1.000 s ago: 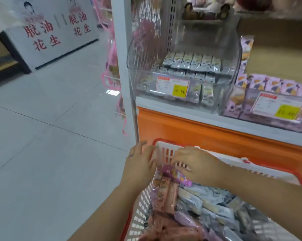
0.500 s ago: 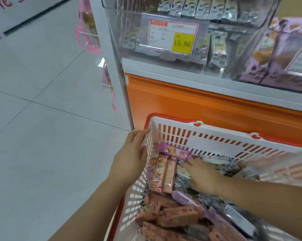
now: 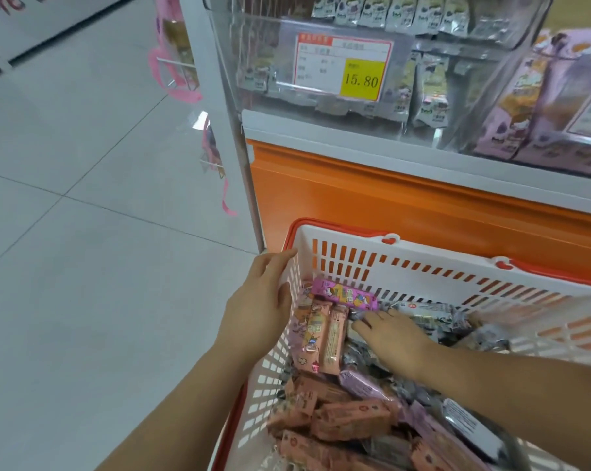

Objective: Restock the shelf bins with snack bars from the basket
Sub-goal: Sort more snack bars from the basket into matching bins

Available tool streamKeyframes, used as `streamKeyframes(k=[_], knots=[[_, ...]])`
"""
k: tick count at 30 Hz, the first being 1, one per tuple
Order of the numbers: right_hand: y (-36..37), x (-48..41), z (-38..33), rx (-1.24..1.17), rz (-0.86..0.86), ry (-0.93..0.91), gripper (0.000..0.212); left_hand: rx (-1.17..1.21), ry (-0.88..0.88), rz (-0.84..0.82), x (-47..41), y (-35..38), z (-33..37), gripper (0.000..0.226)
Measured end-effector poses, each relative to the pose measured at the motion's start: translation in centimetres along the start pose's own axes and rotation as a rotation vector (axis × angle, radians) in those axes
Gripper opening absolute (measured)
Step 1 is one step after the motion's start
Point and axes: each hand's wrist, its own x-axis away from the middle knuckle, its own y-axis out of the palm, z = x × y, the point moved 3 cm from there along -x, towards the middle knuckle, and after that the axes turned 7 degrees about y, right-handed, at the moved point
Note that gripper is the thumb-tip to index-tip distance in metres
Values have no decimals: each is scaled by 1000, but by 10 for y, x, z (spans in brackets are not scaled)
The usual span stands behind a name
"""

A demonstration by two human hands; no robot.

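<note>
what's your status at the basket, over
Left hand on basket wall. Right hand open among the snack bars, none picked yet. Nothing blocking the shelf bin.

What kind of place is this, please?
Probably a shop aisle, likely a snack store: a clear shelf bin holds packaged snacks behind a price tag reading 15.80, with a plastic shopping basket full of snack bars below.

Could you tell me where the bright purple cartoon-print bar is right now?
In the head view the purple bar lies crosswise in the basket's far left corner, against the far wall, beyond two pink bars and the right hand.
</note>
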Motion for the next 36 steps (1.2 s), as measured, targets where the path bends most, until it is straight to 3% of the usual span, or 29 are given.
streamKeyframes(k=[3, 10, 15, 18, 21, 26, 28, 33, 36], knots=[[-10, 3, 12, -236, -85, 150, 57, -11, -3, -3, 0, -1, 0, 47], [-45, 26, 48, -1045, -208, 351, 17, -22, -14, -4, -1, -2, 2, 48], [-75, 53, 49, -1538, -280, 390, 30, -180, -14, -103, 0, -4, 6, 51], [-105, 77, 49, -1667, -275, 340, 21, -332, 20, -139, -6, -27, 23, 40], [-145, 108, 52, -1720, -209, 277, 17, -135, 27, -98, -13, -68, 67, 35], [-201, 156, 54, -1968, -102, 245, 15, 294, -61, -409, -3, -119, 155, 48], [-216, 171, 50, -2118, -93, 199, 16, 368, -50, -322, 3, -137, 176, 49], [-248, 203, 39, -2463, -107, 63, 22, 669, -134, 162, 10, -164, 197, 60], [-270, 216, 30, -2544, -38, 11, 20, 1011, -225, 254, 16, -157, 212, 68]])
